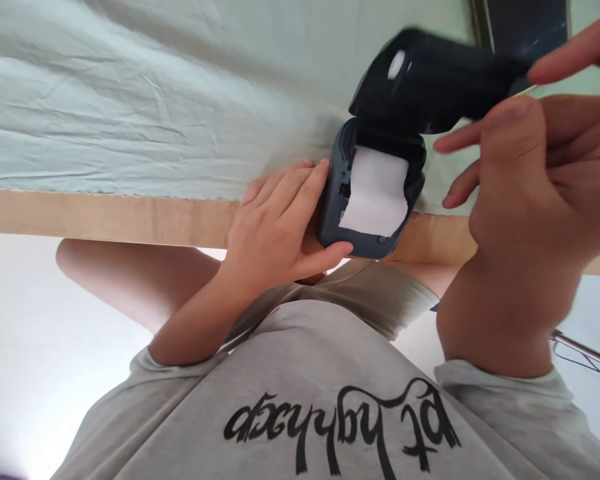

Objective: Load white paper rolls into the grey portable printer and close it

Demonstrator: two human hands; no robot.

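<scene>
A dark grey device (330,213) with a white paper piece (377,190) in its open top sits at the table's front edge. Above and right of it extends a glossy black piece (430,83) with a white oval; whether the two are joined I cannot tell. My left hand (280,223) lies against the device's left side, fingers stretched out, index fingertip at its side and thumb by its front corner. The thumb and index finger of my right hand (545,160) pinch the far right end of the black piece; its other fingers are loosely bent.
A pale, wrinkled cloth (145,100) covers the table behind its bare wooden front edge (105,217). A dark flat object (530,27) with a frame lies at the top right. My legs are below the edge. A metal rod and thin cables (593,363) show at the lower right.
</scene>
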